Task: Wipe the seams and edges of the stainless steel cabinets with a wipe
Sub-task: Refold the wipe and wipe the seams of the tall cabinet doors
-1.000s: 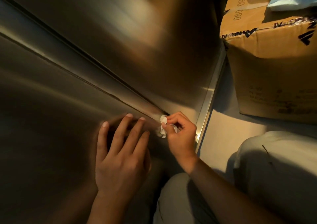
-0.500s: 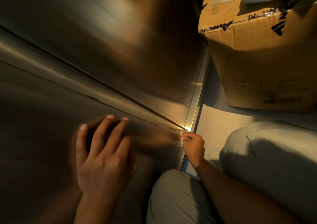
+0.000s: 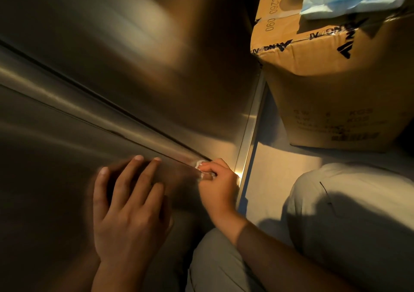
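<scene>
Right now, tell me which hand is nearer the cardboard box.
Right. The right hand pinches the wipe at the seam, just left of the cardboard box. The left hand lies flat on the cabinet, farther left.

- The wipe [image 3: 200, 165] is small, white and crumpled into a wad, pinched in the fingertips of the right hand [image 3: 218, 185]. Only its upper edge and a strip under the fingers show.
- It is pressed against the dark seam [image 3: 125, 110] between two brushed steel cabinet [image 3: 139, 52] panels, near the seam's lower end.
- The seam runs diagonally up and away from the right hand, just past the fingertips of the left hand [image 3: 128, 211].
</scene>
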Demonstrator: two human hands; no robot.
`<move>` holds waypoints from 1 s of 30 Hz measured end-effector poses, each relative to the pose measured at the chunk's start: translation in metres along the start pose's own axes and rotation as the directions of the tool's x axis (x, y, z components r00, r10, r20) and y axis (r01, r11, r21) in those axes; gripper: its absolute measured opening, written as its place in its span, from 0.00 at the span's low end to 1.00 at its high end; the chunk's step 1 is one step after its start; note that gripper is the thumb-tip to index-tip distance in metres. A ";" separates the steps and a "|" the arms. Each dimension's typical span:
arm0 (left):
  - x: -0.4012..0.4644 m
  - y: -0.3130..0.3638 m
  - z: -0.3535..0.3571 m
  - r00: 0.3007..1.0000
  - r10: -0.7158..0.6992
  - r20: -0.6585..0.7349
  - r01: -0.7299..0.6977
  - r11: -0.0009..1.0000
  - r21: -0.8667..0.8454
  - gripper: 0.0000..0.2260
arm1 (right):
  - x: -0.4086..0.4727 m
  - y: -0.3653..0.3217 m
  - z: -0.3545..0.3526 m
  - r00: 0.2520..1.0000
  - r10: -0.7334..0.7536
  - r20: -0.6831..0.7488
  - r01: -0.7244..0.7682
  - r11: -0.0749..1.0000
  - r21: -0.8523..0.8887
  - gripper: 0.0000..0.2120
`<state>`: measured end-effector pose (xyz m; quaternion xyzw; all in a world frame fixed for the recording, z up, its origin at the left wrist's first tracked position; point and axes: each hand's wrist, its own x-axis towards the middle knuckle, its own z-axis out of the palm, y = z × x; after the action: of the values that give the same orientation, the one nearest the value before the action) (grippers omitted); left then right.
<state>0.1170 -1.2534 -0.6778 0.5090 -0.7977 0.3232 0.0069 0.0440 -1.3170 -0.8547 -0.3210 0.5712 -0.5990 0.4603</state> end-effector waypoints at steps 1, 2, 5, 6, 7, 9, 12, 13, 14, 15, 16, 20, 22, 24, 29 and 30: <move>0.000 0.000 -0.001 1.000 -0.014 -0.001 0.014 1.000 -0.007 0.08 | -0.002 -0.018 0.003 0.999 -0.043 0.006 0.042 0.997 0.057 0.15; 0.000 0.000 -0.001 0.999 -0.031 -0.005 0.031 0.999 -0.009 0.08 | -0.004 -0.034 0.006 0.996 -0.086 0.004 0.085 0.990 0.116 0.14; -0.002 0.002 -0.002 0.996 -0.082 -0.034 0.082 0.997 -0.005 0.08 | -0.007 -0.077 0.014 0.985 -0.171 0.025 0.154 0.936 0.315 0.14; -0.002 0.003 -0.001 0.994 -0.095 -0.049 0.095 0.995 -0.003 0.08 | -0.008 -0.089 0.016 0.981 -0.191 0.041 0.162 0.914 0.373 0.14; -0.002 0.003 -0.001 0.992 -0.107 -0.060 0.107 0.994 0.000 0.07 | -0.008 -0.101 0.017 0.975 -0.212 0.063 0.167 0.894 0.416 0.14; -0.002 0.001 0.000 0.991 -0.121 -0.063 0.121 0.993 -0.003 0.10 | -0.009 -0.119 0.018 0.956 -0.266 0.128 0.174 0.859 0.482 0.12; -0.004 -0.002 0.002 0.991 -0.127 -0.042 0.127 0.992 0.000 0.15 | -0.006 -0.130 0.015 0.926 -0.316 0.206 0.161 0.826 0.540 0.11; -0.004 -0.002 0.002 0.991 -0.127 -0.033 0.128 0.992 0.008 0.15 | -0.004 -0.131 0.014 0.921 -0.322 0.221 0.159 0.825 0.542 0.11; -0.005 -0.003 0.003 0.992 -0.125 -0.024 0.125 0.992 0.016 0.14 | -0.001 -0.131 0.013 0.917 -0.326 0.229 0.160 0.828 0.537 0.11; -0.005 -0.003 0.003 0.992 -0.121 -0.017 0.121 0.992 0.023 0.12 | 0.001 -0.130 0.012 0.916 -0.328 0.231 0.164 0.831 0.532 0.10; -0.005 -0.003 0.003 0.993 -0.118 -0.014 0.118 0.993 0.029 0.11 | 0.005 -0.128 0.012 0.917 -0.329 0.228 0.167 0.833 0.528 0.10; -0.005 -0.002 0.001 0.994 -0.108 -0.009 0.108 0.994 0.020 0.08 | 0.013 -0.097 0.012 0.934 -0.317 0.161 0.209 0.855 0.474 0.09; -0.004 -0.001 0.000 0.995 -0.102 -0.002 0.102 0.995 0.014 0.09 | 0.015 -0.064 0.009 0.972 -0.198 0.131 0.128 0.902 0.413 0.10; -0.004 -0.001 0.000 0.996 -0.089 0.017 0.089 0.996 0.006 0.09 | 0.017 -0.029 0.004 0.992 -0.024 0.120 -0.018 0.942 0.336 0.10; -0.002 -0.002 -0.001 0.998 -0.040 0.040 0.041 0.999 -0.017 0.09 | 0.018 0.038 -0.008 0.989 0.125 0.084 -0.136 0.979 0.150 0.17; -0.002 -0.001 -0.002 0.999 -0.032 0.034 0.032 0.999 -0.021 0.09 | 0.018 0.050 -0.012 0.986 0.148 0.072 -0.156 0.980 0.120 0.17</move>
<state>0.1184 -1.2517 -0.6765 0.5269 -0.7930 0.3059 0.0043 0.0361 -1.3252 -0.9083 -0.2655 0.5408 -0.5862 0.5416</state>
